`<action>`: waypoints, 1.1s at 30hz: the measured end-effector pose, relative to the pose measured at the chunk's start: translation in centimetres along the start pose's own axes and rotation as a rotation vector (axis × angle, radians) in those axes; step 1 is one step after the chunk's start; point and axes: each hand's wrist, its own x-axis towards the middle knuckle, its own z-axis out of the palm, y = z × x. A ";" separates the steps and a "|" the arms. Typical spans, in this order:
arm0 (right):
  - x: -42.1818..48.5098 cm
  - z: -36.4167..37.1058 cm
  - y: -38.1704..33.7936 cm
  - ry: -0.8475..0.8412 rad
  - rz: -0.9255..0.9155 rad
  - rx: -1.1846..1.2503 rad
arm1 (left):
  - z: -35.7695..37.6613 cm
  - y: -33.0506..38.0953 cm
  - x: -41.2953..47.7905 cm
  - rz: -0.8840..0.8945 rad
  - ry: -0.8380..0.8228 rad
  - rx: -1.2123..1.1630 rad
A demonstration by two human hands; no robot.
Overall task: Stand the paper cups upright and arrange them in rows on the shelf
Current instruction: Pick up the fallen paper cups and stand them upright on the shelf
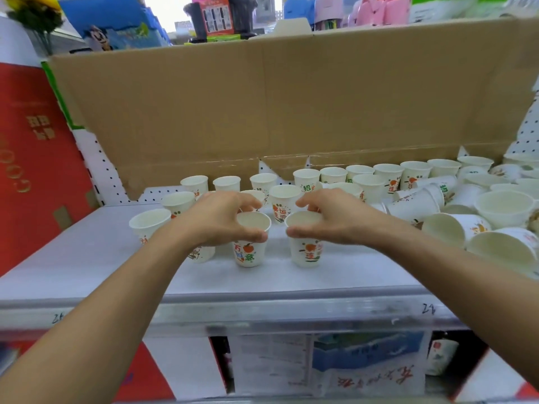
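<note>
Paper cups, two of them, stand upright near the front of the shelf (87,258), one in each of my hands. My left hand (221,218) grips the rim of the left cup (249,253), thumb on the near side and fingers curled over the far side. My right hand (329,218) holds the right cup (307,253) the same way. The two cups are just beside each other, not touching. Both are thin white paper, tapered, with a rolled rim and orange-and-green print. The shelf is a smooth pale surface.

Behind my hands, upright cups form partial rows on the left, and a back row (388,173) runs along the rear. To the right lies a heap of tipped cups (455,225), mouths facing sideways. I judge the task roughly half done, since the heap is not yet stood up or lined up. Farthest back, a matt brown cardboard sheet (291,97) stands against white pegboard (99,158).
</note>
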 end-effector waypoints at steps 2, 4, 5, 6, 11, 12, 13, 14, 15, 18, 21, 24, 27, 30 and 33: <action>0.0 0.8 -1.5 0.048 -0.011 -0.062 | -0.3 -0.5 -0.4 -0.003 -0.019 0.028; -0.2 1.6 -2.2 0.069 -0.017 -0.093 | -0.6 -0.8 -0.7 -0.006 -0.045 0.050; -0.4 1.9 -2.2 0.071 -0.011 -0.089 | -0.7 -0.8 -0.9 -0.007 -0.052 0.062; -0.8 1.9 -1.9 0.078 -0.008 -0.082 | -0.8 -0.6 -1.0 -0.004 -0.041 0.068; -3.2 -1.6 3.2 0.252 0.100 -0.036 | -0.7 3.5 -1.9 0.116 0.179 -0.107; -3.5 -2.6 4.6 0.291 0.146 -0.056 | -0.5 4.7 -1.9 0.155 0.190 -0.135; -3.8 -3.4 5.9 0.320 0.195 -0.090 | -0.2 5.7 -1.7 0.192 0.185 -0.149; -3.9 -4.0 7.0 0.331 0.249 -0.130 | 0.1 6.7 -1.4 0.223 0.171 -0.149; -3.9 -4.2 7.7 0.320 0.304 -0.166 | 0.3 7.6 -0.8 0.247 0.151 -0.137; -3.4 -3.6 8.9 0.201 0.403 -0.176 | 0.8 9.3 1.9 0.281 0.102 -0.115; -2.5 -2.7 9.4 0.112 0.462 -0.061 | 1.3 10.2 5.7 0.275 0.074 -0.101; -1.9 -2.3 10.0 0.101 0.507 0.067 | 2.3 11.1 9.3 0.280 0.027 -0.001; -1.3 -2.5 10.9 0.109 0.466 0.148 | 3.4 12.0 12.0 0.295 -0.013 0.169; -1.1 -3.7 11.5 0.121 0.363 0.117 | 4.0 12.4 13.2 0.299 0.015 0.280; -1.5 -5.7 11.7 0.132 0.236 0.019 | 4.0 12.6 12.4 0.287 0.014 0.170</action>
